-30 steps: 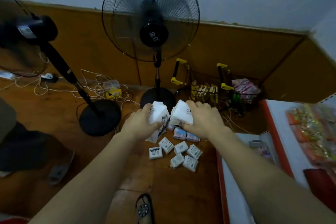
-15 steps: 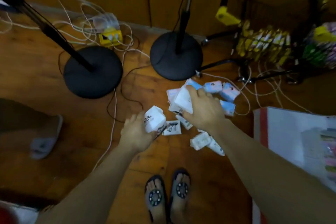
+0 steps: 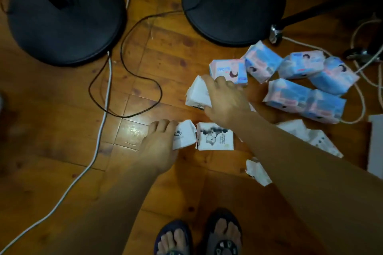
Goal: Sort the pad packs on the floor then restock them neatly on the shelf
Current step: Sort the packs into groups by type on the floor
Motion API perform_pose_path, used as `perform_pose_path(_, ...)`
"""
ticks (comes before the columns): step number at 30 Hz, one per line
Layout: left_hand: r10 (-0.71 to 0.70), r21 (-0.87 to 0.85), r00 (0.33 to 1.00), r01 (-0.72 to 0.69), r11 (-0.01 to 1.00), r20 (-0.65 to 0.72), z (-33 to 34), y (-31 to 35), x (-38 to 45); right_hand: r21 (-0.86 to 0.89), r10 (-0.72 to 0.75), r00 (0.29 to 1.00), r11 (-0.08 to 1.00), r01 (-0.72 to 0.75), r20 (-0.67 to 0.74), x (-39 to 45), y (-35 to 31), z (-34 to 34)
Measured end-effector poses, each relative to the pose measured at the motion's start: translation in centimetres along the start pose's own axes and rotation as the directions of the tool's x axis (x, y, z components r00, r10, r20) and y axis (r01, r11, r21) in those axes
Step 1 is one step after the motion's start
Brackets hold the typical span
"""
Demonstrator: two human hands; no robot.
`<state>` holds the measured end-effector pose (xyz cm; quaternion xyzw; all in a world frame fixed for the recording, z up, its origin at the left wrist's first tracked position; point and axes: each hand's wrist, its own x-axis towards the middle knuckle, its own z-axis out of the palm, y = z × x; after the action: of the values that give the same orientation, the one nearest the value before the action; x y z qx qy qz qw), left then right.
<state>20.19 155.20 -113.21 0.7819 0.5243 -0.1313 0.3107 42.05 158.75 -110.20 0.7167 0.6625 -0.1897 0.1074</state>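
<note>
My left hand (image 3: 159, 149) grips a white pad pack (image 3: 184, 134) low over the wooden floor, right beside another white pack (image 3: 215, 139) that lies flat. My right hand (image 3: 226, 99) holds a second white pack (image 3: 198, 94) a little farther out, next to a cluster of several blue-and-pink packs (image 3: 304, 80). More white packs (image 3: 310, 137) lie partly hidden under my right forearm, and one (image 3: 258, 172) shows below it.
Two black fan bases (image 3: 64, 18) (image 3: 232, 4) stand at the far side. Black and white cables (image 3: 103, 97) run across the floor on the left. A white shelf edge (image 3: 376, 145) sits at the right. My sandalled feet (image 3: 199, 236) are at the bottom.
The view has tilted down and closer to the floor. Both hands have lowered with their white packs, the left one down beside a pack lying flat.
</note>
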Motion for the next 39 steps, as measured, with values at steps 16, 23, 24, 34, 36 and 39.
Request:
perform_pose_path(16,0.086,0.079,0.995,-0.082,0.994,-0.047,-1.7,1.0,0.8,-0.042,-0.104,0.994,0.994,0.103,-0.020,-0.1,1.2,0.8)
perform_pose_path(23,0.089,0.100,0.962,-0.065,0.993,-0.258,-15.1,9.0,-6.1,0.003,-0.017,0.993,1.000,0.017,-0.117,-8.3,0.4,-14.7)
perform_pose_path(24,0.107,0.105,0.955,-0.080,0.991,-0.277,-17.5,10.4,-7.3,0.020,0.003,0.987,1.000,0.001,-0.162,-9.6,0.3,-17.6)
perform_pose_path(34,0.289,0.212,0.867,-0.218,0.953,-0.406,-41.8,24.6,-17.3,0.026,0.100,0.947,0.995,-0.097,-0.306,-21.7,1.7,-45.6)
perform_pose_path(36,0.314,0.228,0.860,-0.238,0.944,-0.402,-45.7,27.2,-19.1,0.018,0.113,0.938,0.993,-0.113,-0.327,-24.0,2.2,-50.2)
perform_pose_path(39,0.345,0.264,0.838,-0.250,0.932,-0.423,-50.9,30.6,-21.8,0.015,0.121,0.926,0.992,-0.124,-0.358,-27.3,3.0,-56.2)
